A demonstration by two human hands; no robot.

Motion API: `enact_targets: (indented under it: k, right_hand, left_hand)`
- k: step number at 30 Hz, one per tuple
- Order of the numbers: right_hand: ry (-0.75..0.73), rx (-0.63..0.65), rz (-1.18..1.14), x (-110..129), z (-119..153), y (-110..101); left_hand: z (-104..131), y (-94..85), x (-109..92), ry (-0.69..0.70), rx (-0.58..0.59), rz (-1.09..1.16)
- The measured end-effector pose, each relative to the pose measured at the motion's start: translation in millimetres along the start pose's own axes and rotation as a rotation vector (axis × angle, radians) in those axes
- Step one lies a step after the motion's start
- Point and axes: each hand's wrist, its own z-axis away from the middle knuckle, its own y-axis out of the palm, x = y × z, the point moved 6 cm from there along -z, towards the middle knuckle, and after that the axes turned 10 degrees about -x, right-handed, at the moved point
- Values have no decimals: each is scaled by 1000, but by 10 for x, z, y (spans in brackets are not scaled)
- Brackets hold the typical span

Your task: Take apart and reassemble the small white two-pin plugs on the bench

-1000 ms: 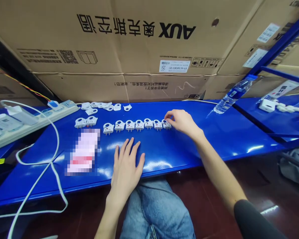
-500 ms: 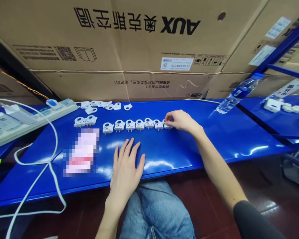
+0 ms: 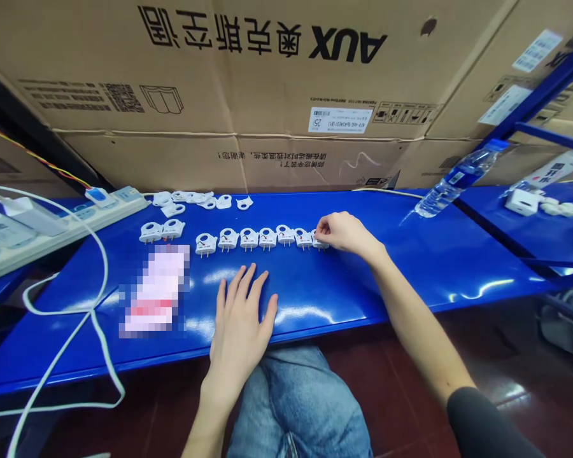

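Note:
Several white plugs with ring handles, among them a middle plug (image 3: 249, 239), lie in a row on the blue table (image 3: 410, 273), most with prongs toward me. My right hand (image 3: 346, 232) has its fingertips closed on the plug (image 3: 321, 243) at the row's right end, partly covering it. Flat on the table near the front edge, my left hand (image 3: 242, 315) is spread and holds nothing. Two more plugs (image 3: 172, 229) sit together to the left. Behind them is a small pile of white ring pieces (image 3: 172, 209).
A pixelated pink item (image 3: 155, 289) lies left of my left hand. A power strip (image 3: 67, 235) and white cable (image 3: 102, 337) occupy the far left. A water bottle (image 3: 461, 178) leans at the back right. A large cardboard box (image 3: 267, 83) stands behind.

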Motion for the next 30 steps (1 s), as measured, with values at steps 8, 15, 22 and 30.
enact_targets:
  k: [8, 15, 22, 30]
  right_hand:
    - [-41, 22, -49, -56, -51, 71]
    - [-99, 45, -114, -69, -80, 80]
    - [-218, 153, -367, 148, 32, 12]
    - [-252, -43, -380, 252, 4, 29]
  left_hand:
    - [4, 6, 7, 2, -5, -4]
    - [7, 6, 8, 5, -2, -6]
    - [6, 8, 7, 3, 4, -8]
    - [10, 10, 15, 3, 1, -12]
